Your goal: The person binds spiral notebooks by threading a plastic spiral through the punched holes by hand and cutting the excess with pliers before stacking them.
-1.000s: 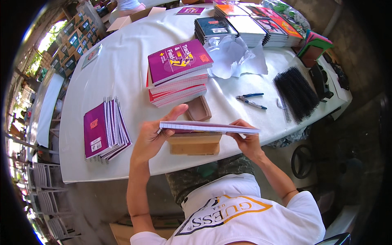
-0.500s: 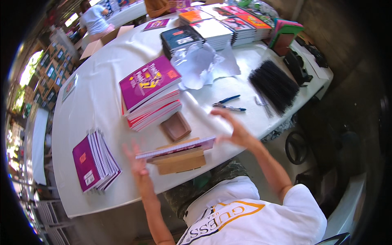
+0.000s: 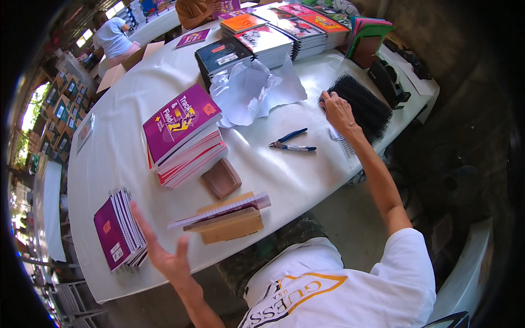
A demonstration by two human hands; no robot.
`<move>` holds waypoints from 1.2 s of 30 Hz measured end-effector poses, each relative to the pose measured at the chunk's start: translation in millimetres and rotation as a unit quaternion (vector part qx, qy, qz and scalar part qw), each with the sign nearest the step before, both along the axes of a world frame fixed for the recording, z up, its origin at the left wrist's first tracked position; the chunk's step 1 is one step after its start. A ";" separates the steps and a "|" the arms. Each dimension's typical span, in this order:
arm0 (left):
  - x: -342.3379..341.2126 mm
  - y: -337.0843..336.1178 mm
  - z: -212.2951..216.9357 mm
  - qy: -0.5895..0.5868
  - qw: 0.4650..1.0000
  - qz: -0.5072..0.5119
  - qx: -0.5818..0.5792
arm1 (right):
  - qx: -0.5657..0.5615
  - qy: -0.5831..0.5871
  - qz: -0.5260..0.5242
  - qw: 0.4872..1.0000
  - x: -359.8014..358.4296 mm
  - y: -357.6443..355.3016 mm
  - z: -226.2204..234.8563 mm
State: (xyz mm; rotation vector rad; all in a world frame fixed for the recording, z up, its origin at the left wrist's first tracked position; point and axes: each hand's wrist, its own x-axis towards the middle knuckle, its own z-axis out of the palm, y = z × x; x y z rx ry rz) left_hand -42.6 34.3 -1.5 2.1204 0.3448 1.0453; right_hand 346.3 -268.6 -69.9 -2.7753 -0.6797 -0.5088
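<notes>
My right hand (image 3: 340,115) reaches over the pile of black binding wires (image 3: 362,106) at the right, its bent fingers closed at the pile's left edge. Whether it grips one wire or several is hidden. My left hand (image 3: 167,257) is open, fingers spread, beside a fanned stack of purple spiral notebooks (image 3: 112,232); it holds nothing. Between my hands, a purple-covered book block (image 3: 240,205) stands on its edge in a brown cardboard holder (image 3: 232,227) near the table's front edge.
Blue-handled pliers (image 3: 292,143) lie mid-table. A brown block-like dish (image 3: 221,177) sits beside a tall stack of purple books (image 3: 183,123). Behind are crumpled paper (image 3: 246,90), piled spiral notebooks (image 3: 265,44) and a black tape dispenser (image 3: 385,82). Two people are at the far side.
My right hand has moved away from the book block, right and farther out, onto the black wires. My left hand has drawn left and nearer, away from the block, which stays standing in the holder.
</notes>
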 end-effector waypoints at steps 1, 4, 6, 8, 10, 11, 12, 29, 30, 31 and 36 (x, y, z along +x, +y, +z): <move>7.0 -13.0 8.3 0.043 0.998 -0.014 0.042 | 0.020 -0.028 0.065 0.997 -17.6 7.1 15.8; 48.9 -57.2 29.4 0.217 0.935 -0.057 0.275 | 0.117 0.032 0.289 0.950 -93.7 22.1 62.7; 63.5 -72.3 27.7 0.237 0.908 -0.062 0.341 | 0.188 0.166 0.382 0.890 -144.2 38.2 84.3; 74.3 -77.3 20.9 0.223 0.910 -0.075 0.341 | 0.227 0.312 0.376 0.843 -175.0 42.5 89.4; 76.8 -72.6 6.3 0.223 0.904 -0.102 0.350 | 0.263 0.244 0.420 0.834 -184.4 44.9 78.9; 76.7 -71.0 2.0 0.223 0.901 -0.114 0.354 | 0.270 0.248 0.420 0.831 -186.3 45.7 76.6; 76.4 -71.7 1.2 0.215 0.908 -0.117 0.341 | 0.278 0.252 0.420 0.827 -187.5 46.5 74.8; 70.4 -71.3 -3.1 0.173 0.911 -0.128 0.351 | 0.263 0.364 0.485 0.750 -176.2 49.4 76.7; 69.9 -71.0 -3.2 0.175 0.910 -0.129 0.354 | 0.240 0.378 0.485 0.751 -176.0 43.7 78.3; 69.2 -70.7 -3.0 0.177 0.908 -0.131 0.357 | 0.217 0.393 0.485 0.751 -176.3 40.9 80.0; 67.8 -72.5 -1.4 0.177 0.903 -0.140 0.366 | 0.247 0.313 0.495 0.772 -182.1 47.3 82.2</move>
